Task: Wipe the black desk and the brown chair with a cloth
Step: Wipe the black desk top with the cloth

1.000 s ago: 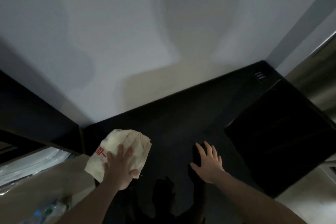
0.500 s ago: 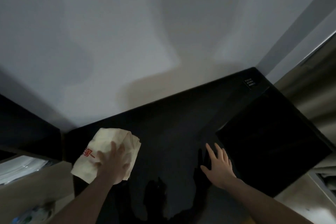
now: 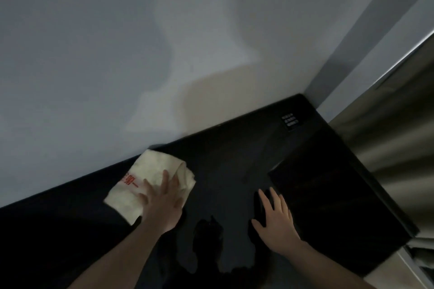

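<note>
Two bare forearms are being shown, entering from the lower edge of the view. No sleeves are being worn as far up as the arms are seen, and the wrists are being left uncovered. The left hand (image 3: 162, 206) and the right hand (image 3: 274, 220) are being shown ungloved, with four fingers (image 3: 264, 197) and a thumb seen on each. The light is dim, so finer details such as nails are not being made out.

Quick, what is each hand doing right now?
Left hand: open, fingers flat, pressing the cream cloth with red print onto the black desk.
Right hand: open, fingers spread, resting on the desk, holding nothing.
</note>
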Demonstrator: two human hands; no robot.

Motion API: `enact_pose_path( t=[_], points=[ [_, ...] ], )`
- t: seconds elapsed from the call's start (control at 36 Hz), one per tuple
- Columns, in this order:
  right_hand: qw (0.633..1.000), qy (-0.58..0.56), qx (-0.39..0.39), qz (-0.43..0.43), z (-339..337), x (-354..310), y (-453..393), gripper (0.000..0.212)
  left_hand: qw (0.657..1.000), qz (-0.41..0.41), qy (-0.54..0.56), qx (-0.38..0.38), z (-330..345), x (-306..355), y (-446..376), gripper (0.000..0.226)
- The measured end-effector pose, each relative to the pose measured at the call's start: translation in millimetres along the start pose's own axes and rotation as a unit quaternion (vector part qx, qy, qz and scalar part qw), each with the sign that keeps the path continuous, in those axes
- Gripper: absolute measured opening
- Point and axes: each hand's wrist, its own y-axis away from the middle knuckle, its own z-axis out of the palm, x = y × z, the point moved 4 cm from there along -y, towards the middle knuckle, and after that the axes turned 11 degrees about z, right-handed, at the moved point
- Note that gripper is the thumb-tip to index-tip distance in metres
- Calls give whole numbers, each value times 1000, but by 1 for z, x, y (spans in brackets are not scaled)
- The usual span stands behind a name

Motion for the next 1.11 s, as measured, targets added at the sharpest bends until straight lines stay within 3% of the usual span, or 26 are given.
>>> enact_pose_path(
  t=[0.17, 0.28, 0.39, 0.47, 0.78, 0.97, 1.11],
  points=[
    [1000, -16, -20, 18, -19, 34, -22, 86, 997, 70, -35, -25, -19, 109, -33, 73],
    [1000, -14, -24, 4, -27, 24, -24, 86, 992, 102, 43, -69, -44, 123, -30, 71],
    [999, -10, -12, -35, -32, -15, -21, 87, 972, 104, 205, 42, -62, 95, -1, 56],
    [998, -7, -4, -62, -33, -53, -16, 86, 974, 75, 191, 98, -63, 62, 29, 54],
    [991, 11, -16, -134, -6, -190, 3, 85, 995, -15, 94, 33, -41, -41, 89, 81],
    [978, 108, -42, -176, 0, -231, -21, 88, 998, -30, 63, -3, -41, -30, 68, 105],
    [965, 158, -51, -201, -6, -216, -77, 72, 997, -50, 45, -22, -46, -4, 27, 116]
  ],
)
